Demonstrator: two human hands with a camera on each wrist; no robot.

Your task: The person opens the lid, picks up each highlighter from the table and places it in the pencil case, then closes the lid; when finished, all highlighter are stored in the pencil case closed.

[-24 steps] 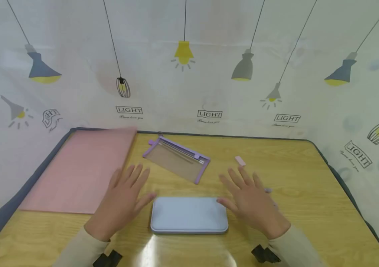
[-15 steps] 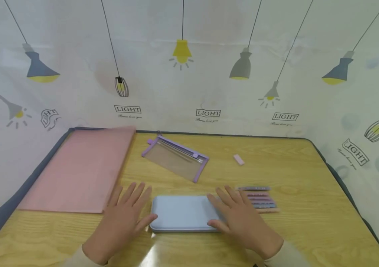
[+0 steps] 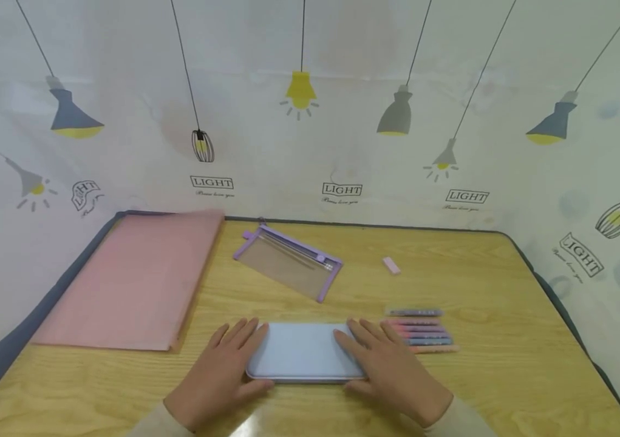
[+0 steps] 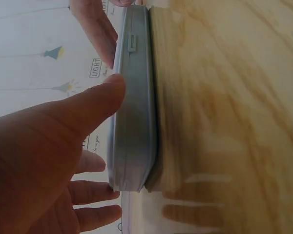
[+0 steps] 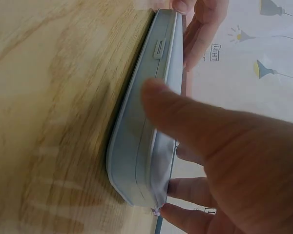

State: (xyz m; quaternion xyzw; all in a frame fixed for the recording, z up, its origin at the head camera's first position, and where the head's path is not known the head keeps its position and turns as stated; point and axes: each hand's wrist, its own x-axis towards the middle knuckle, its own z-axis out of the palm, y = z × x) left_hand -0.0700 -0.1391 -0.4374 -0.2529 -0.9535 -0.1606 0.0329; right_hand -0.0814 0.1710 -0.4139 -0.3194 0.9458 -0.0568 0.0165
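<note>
A pale blue pencil case [image 3: 304, 352] lies closed on the table, with a small latch on its front side, plain in the left wrist view [image 4: 132, 43]. My left hand [image 3: 222, 370] is at its left end, fingers mostly straight by the end and far edge, thumb along the front. At the opposite end my right hand [image 3: 391, 370] lies with its fingers over the lid's corner and the thumb [image 5: 161, 100] in front of the front side. Whether that thumb touches the case, I cannot tell. Several colored pens [image 3: 424, 335] lie side by side just beyond the right hand.
A translucent zip pouch [image 3: 288, 265] with purple trim lies behind the case. Right of it is a small pink eraser [image 3: 391, 265]. A large pink folder [image 3: 135, 279] covers the table's left side. A lamp-printed curtain [image 3: 266, 121] hangs behind the table.
Both hands have come down and toward me from above the case to its two ends. Their thumbs have moved to its front side. The pens have come into view beside the right hand.
</note>
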